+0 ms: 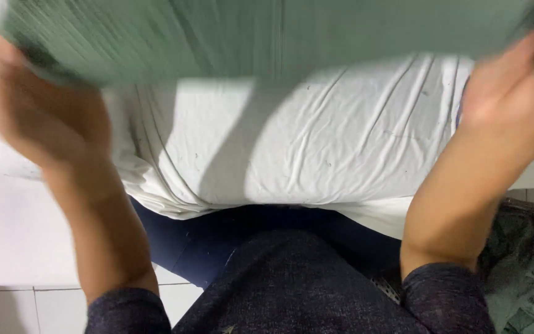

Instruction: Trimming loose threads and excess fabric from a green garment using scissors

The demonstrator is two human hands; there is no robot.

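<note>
A green ribbed cloth (pixel 267 34) stretches across the top of the head view, lifted above a bed. My left hand (pixel 38 114) grips its left end and my right hand (pixel 514 83) grips its right end. Both hands are blurred by motion. The cloth casts a shadow on the white sheet (pixel 316 142) below. The cloth's upper part runs out of the frame.
The bed with its wrinkled white sheet fills the middle. White floor tiles (pixel 13 247) lie at the lower left. A dark pile of clothes (pixel 526 266) sits at the lower right. My dark sleeves and dark blue trousers are at the bottom.
</note>
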